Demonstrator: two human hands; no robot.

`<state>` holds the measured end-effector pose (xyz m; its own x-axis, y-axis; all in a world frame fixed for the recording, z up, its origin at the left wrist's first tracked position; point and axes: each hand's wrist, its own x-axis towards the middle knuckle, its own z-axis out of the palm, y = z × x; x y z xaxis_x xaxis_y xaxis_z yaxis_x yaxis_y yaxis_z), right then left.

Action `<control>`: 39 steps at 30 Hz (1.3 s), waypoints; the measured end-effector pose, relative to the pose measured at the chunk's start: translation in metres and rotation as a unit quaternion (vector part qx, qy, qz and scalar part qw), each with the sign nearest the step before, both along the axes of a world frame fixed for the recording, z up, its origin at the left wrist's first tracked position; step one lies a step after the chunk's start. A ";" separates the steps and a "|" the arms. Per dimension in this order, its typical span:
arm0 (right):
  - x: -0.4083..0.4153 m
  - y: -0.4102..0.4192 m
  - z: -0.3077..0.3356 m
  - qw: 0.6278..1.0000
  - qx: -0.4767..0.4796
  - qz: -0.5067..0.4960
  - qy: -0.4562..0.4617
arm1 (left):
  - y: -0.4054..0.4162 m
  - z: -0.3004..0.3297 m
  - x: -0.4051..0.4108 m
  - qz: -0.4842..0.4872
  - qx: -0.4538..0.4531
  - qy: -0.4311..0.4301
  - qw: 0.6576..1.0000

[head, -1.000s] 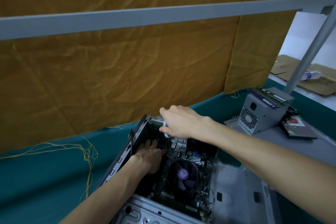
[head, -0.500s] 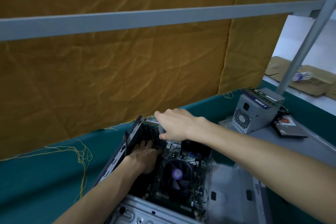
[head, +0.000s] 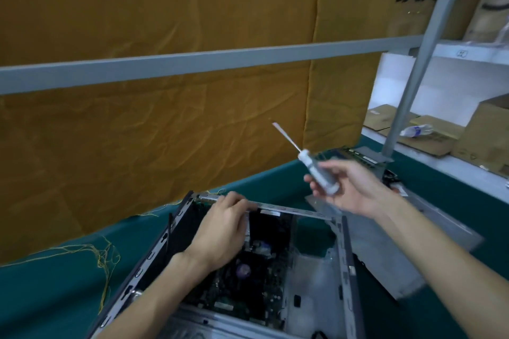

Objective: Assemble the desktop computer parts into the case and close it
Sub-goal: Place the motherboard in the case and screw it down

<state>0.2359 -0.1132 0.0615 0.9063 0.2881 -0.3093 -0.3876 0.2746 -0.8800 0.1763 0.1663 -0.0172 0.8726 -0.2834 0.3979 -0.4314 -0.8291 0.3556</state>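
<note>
Screwdriver [head: 321, 173] now sits raised in the right hand [head: 348, 190], fingers wrapped round its handle, shaft pointing up and away, above the far right corner of the case [head: 344, 261]. A moment ago that hand worked low at the case's far rim. Left hand [head: 220, 231] has come up from inside the case to grip the far rim. Judgement: a fastening step looks finished; the case is open, motherboard [head: 245, 281] fitted, side panel [head: 385, 245] lying just right of the case.

Beside our left hand [head: 220, 231] we see the case's [head: 343, 270] matt grey metal; beyond our hands, creased mustard cloth [head: 154, 132] and teal fabric [head: 55, 292].
</note>
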 end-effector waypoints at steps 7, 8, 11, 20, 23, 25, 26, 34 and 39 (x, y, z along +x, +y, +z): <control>0.013 -0.044 -0.038 0.995 -0.091 -0.009 -0.031 | -0.062 -0.022 0.033 0.021 0.081 0.010 0.996; 0.023 -0.048 -0.040 0.987 -0.149 -0.029 -0.061 | -0.065 -0.024 0.035 0.030 0.083 0.007 0.996; 0.053 -0.052 -0.063 0.930 -0.345 -0.055 -0.117 | -0.066 -0.029 0.037 0.045 0.074 -0.015 0.996; 0.099 -0.041 -0.163 0.794 -0.574 -0.036 -0.196 | -0.069 -0.028 0.035 0.045 0.049 -0.006 0.998; 0.107 -0.040 -0.174 0.775 -0.602 -0.047 -0.186 | -0.068 -0.027 0.035 0.045 0.043 -0.002 0.998; 0.112 -0.039 -0.177 0.761 -0.620 -0.051 -0.183 | -0.068 -0.028 0.035 0.046 0.040 -0.003 0.998; 0.114 -0.037 -0.178 0.755 -0.628 -0.051 -0.182 | -0.068 -0.028 0.035 0.046 0.038 -0.004 0.998; 0.114 -0.030 -0.174 0.755 -0.634 -0.050 -0.161 | -0.067 -0.030 0.035 0.045 0.035 -0.007 0.998; 0.097 -0.017 -0.127 0.867 -0.439 -0.125 -0.200 | -0.067 -0.027 0.035 0.041 0.032 -0.004 0.999</control>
